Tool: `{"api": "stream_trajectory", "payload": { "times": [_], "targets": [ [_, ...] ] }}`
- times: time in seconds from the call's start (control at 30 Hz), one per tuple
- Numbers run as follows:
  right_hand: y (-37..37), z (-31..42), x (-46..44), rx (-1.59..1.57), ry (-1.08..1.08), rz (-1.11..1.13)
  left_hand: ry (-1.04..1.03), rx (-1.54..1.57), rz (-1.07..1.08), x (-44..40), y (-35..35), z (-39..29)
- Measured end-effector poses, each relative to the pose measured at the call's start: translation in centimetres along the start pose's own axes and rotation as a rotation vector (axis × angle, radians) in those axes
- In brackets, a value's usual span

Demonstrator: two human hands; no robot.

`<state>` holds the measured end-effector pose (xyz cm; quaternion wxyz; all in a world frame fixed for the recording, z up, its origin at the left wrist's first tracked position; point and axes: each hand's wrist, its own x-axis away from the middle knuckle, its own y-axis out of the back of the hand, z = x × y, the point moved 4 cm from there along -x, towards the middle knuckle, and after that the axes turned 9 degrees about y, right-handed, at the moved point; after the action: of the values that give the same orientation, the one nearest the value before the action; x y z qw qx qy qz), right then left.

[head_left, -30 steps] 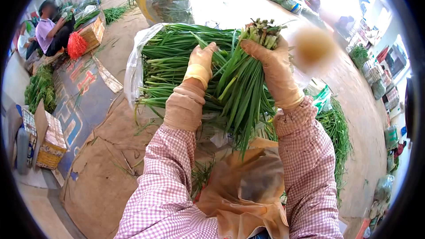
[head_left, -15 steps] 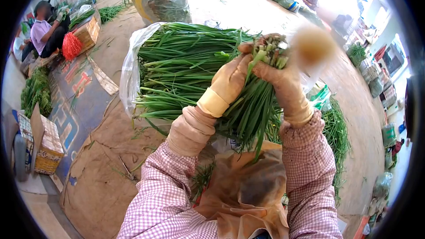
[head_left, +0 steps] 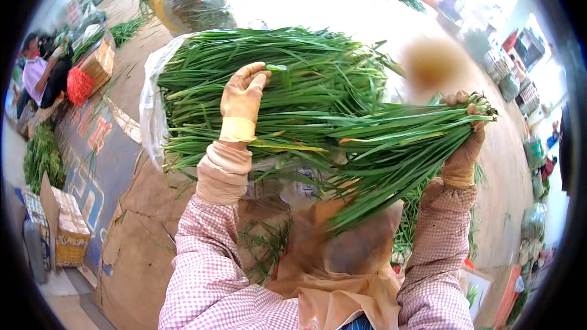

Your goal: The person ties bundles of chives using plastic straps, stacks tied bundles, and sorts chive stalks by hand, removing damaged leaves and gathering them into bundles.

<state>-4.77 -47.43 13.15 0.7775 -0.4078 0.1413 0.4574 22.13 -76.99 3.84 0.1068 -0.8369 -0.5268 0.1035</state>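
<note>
My right hand (head_left: 468, 128), in a tan glove, grips a bunch of garlic chives (head_left: 403, 146) near its root ends. The long leaves of that bunch hang left and down toward my lap. My left hand (head_left: 244, 95), gloved too with a yellow cuff, is over a large pile of chives (head_left: 269, 107). Its thumb and fingers are pinched together at a short, light green leaf piece (head_left: 277, 68). Clear plastic sheeting (head_left: 158, 95) wraps the pile's left end. A brown apron (head_left: 342, 263) covers my lap.
Beyond the pile stands a plastic-wrapped bundle of greens (head_left: 195, 3). At the left a person (head_left: 40, 76) sits beside a box (head_left: 99, 67) and red strings (head_left: 79, 87). A woven-sided carton (head_left: 70, 229) stands at the lower left. Filled bags (head_left: 533, 220) line the right wall.
My hands, together at the chives' root ends before, have moved apart. The right one carried the bunch right and lower; the left one let go and moved left over the pile. The view shifted slightly.
</note>
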Motion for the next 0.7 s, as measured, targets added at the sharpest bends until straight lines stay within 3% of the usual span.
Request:
{"api": "stream_trajectory", "payload": {
  "times": [0.1, 0.2, 0.27, 0.3, 0.33, 0.53, 0.63, 0.7],
  "targets": [
    [2.5, 4.8, 1.5, 0.064, -0.052, -0.048, -0.082, -0.166, 0.005, 0.1, -0.5, 0.0],
    [6.2, 11.2, 3.4, 0.116, 0.056, -0.137, -0.206, -0.365, 0.011, -0.2, -0.2, 0.2],
    [8.5, 15.8, 5.5, 0.507, 0.188, -0.374, -0.383, -0.626, -0.066, -0.2, -0.3, 0.2],
    [9.6, 17.8, 7.0, 0.753, 0.229, -0.473, -0.368, -0.554, -0.031, -0.3, -0.6, 0.2],
    [13.1, 19.9, 8.2, 0.743, 0.286, -0.478, -0.386, -0.614, 0.004, -0.7, -0.6, 0.1],
    [11.7, 25.7, 12.8, 0.554, 0.417, -0.615, -0.438, -0.551, 0.134, -0.7, -2.7, -2.4],
    [12.7, 26.8, 14.8, 0.466, 0.445, -0.709, -0.543, -0.743, 0.121, 1.9, -6.5, -6.2],
    [12.7, 26.3, 15.4, 0.225, 0.333, -0.461, -0.474, -0.579, 0.296, 3.7, -10.4, -8.6]
  ]
}}
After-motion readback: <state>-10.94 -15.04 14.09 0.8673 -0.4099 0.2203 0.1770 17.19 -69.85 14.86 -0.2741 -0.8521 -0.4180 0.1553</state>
